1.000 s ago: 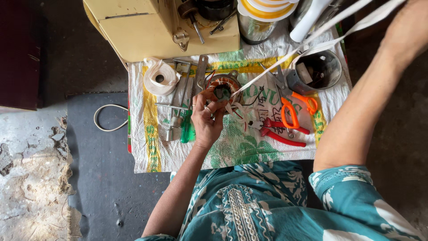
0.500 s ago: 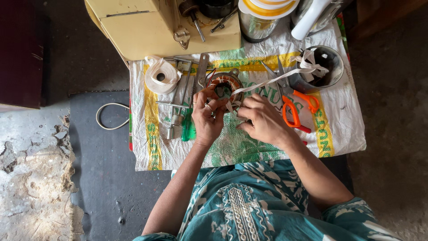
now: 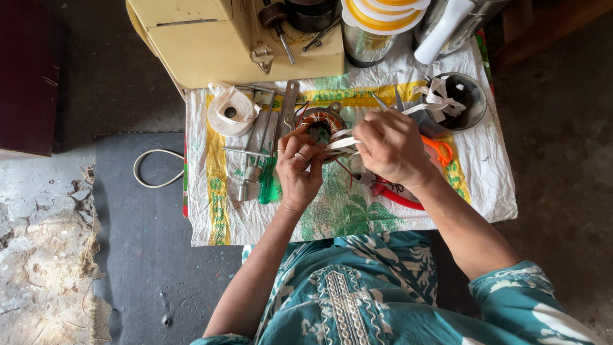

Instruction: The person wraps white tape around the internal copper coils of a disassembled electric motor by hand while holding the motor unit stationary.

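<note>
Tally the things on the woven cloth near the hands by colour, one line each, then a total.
White: 2, the roll of white tape and the tape strip between the left hand and right hand
Orange: 1, the scissors
Red: 1, the pliers
Green: 1, the screwdriver
Copper: 1, the wound coil
Total: 6

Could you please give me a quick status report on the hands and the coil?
Left hand steadies copper coil. Right hand pinches white tape beside it. Scissors, pliers and screwdrivers crowd the cloth.
</note>
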